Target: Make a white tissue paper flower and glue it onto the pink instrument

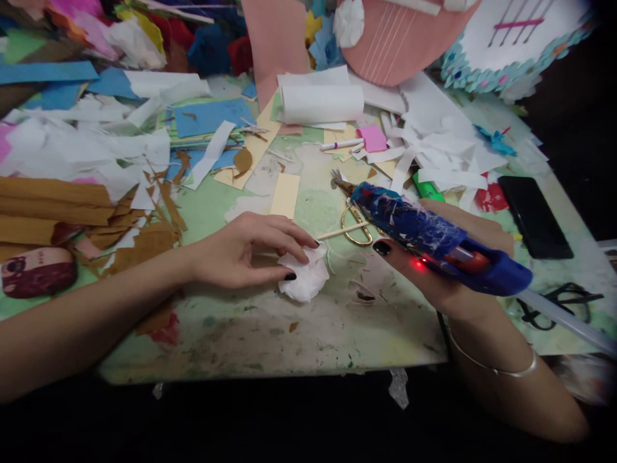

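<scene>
My left hand (248, 251) rests near the table's middle, thumb and fingers closed about a crumpled white paper flower (307, 281). A thin wooden stick (340, 231) lies just beyond the flower, reaching toward gold-handled scissors (357, 225). In my right hand (434, 270) is a blue hot glue gun (409, 215), its nozzle pointing up and left and a red light glowing on its side. A clear glue stick (563, 315) sticks out of its rear end. My right palm and fingers are partly hidden behind the glue gun.
White paper scraps (96, 141) and brown crepe paper (53, 209) cover the left side. A white paper roll (322, 103) lies at the back, with a pink guitar-shaped cutout (385, 45) behind. At right are a black phone (535, 215) and white strips (443, 141).
</scene>
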A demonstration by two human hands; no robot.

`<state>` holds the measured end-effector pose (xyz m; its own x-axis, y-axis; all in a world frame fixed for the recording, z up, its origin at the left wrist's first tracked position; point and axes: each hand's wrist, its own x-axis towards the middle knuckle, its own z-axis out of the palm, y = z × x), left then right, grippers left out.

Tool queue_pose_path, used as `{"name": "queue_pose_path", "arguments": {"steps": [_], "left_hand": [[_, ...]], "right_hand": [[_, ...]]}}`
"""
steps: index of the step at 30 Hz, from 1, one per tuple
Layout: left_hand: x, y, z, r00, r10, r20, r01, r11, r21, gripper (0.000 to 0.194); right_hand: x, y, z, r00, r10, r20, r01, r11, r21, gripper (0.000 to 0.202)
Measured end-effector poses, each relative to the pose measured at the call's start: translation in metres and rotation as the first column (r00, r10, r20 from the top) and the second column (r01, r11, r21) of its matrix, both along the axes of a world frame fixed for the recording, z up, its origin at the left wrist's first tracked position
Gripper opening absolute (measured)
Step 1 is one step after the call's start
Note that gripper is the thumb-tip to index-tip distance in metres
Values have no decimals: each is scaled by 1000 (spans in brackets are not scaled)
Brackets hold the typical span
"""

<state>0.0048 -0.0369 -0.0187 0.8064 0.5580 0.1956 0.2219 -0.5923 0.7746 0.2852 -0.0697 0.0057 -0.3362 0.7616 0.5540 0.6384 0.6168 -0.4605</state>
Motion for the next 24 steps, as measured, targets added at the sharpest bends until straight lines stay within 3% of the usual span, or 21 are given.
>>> {"name": "queue_pose_path", "arguments": {"steps": [7,10,14,18,24], "left_hand": [[1,4,2,998,-51,-28,49,997,-67,41],[-1,5,1,995,-73,-74,68,996,-59,65],[2,3,-3,981,-131,-142,141,988,58,95],[9,-5,-11,982,-93,-162,127,969,212,94],[24,-18,-21,993,83,-84,-36,892,450,79]], "right_hand": [[0,-1,3,1000,5,-4,-5,1000,-18,13],[-2,-1,4,998,40,-47,-40,999,-12,14],[-2,-2,6,999,28,-35,-27,1000,4,16],[-2,-3,7,1000,-3,10,3,1000,11,19],[-2,-3,8,999,-19,27,18,999,28,17]]}}
